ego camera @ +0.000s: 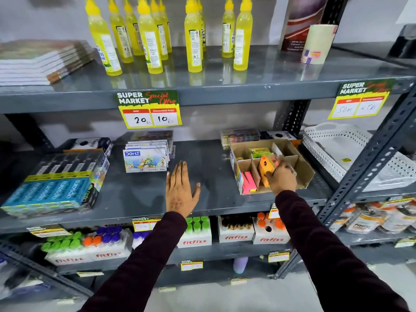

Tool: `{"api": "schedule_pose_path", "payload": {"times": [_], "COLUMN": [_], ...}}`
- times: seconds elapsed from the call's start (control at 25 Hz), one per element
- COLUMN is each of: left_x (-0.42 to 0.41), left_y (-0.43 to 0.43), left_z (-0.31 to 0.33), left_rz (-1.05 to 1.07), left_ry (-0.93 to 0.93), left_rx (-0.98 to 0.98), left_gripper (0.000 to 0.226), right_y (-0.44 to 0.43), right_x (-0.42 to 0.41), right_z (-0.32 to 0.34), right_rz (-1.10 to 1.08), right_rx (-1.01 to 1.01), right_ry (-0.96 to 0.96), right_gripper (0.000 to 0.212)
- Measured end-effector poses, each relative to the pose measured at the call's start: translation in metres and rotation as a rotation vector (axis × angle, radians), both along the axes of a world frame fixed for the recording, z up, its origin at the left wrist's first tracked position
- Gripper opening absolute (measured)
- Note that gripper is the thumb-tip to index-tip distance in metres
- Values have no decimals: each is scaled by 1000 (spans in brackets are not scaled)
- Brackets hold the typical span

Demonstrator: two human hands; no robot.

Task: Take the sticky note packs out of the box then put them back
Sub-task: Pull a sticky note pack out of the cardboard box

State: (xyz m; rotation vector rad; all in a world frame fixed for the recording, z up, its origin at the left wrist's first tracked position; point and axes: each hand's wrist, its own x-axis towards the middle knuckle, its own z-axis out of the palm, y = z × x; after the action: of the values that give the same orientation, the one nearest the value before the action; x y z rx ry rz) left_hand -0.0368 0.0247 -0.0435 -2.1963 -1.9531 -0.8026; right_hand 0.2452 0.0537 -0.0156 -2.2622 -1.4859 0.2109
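A brown cardboard box (pixel 304 171) with dividers sits on the middle grey shelf at the right. My right hand (pixel 282 179) grips an orange sticky note pack (pixel 265 168) over the box's middle compartment. A pink pack (pixel 249 182) lies in the front left compartment and a green pack (pixel 258 152) in a rear one. My left hand (pixel 181 190) hovers flat and open over the bare shelf, left of the box, holding nothing.
DOMS crayon boxes (pixel 146 159) and a blue-and-black pen carton (pixel 54 188) stand left on the same shelf. White perforated trays (pixel 351 154) sit right of the box. Yellow glue bottles (pixel 148 37) line the shelf above; fitfizz tubes (pixel 195 233) fill the shelf below.
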Motion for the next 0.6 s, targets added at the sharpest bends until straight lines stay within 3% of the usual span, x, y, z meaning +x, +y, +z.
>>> {"api": "schedule_pose_path", "payload": {"times": [0.08, 0.16, 0.2, 0.28, 0.36, 0.4, 0.56, 0.6], "left_x": [-16, -31, -37, -46, -55, -60, -79, -83], "left_y": [-1, -4, -6, -9, -12, -14, -13, -12], "left_z": [-12, -27, -34, -44, -51, -54, -60, -62], "left_rz": [-15, -21, -25, -51, -77, -79, -65, -56], "left_ry": [34, 78, 96, 107, 117, 138, 235, 230], "left_rx": [-36, -125, -174, -273, -349, -364, -420, -432], "left_gripper": [80, 95, 104, 122, 137, 139, 145, 145], "right_y": [-10, -18, -20, -23, -25, -26, -19, -15], "right_x": [-10, -26, -39, -71, -106, -119, -145, -147], "right_z": [22, 40, 46, 49, 39, 28, -21, -32], "right_rz": [-62, -69, -37, 8, 1, -52, -212, -233], "right_rx": [128, 310, 386, 392, 213, 128, 99, 111], "right_ry": [-25, 70, 217, 786, 1342, 1436, 1388, 1331], "right_gripper": [53, 51, 48, 33, 19, 13, 4, 21]}}
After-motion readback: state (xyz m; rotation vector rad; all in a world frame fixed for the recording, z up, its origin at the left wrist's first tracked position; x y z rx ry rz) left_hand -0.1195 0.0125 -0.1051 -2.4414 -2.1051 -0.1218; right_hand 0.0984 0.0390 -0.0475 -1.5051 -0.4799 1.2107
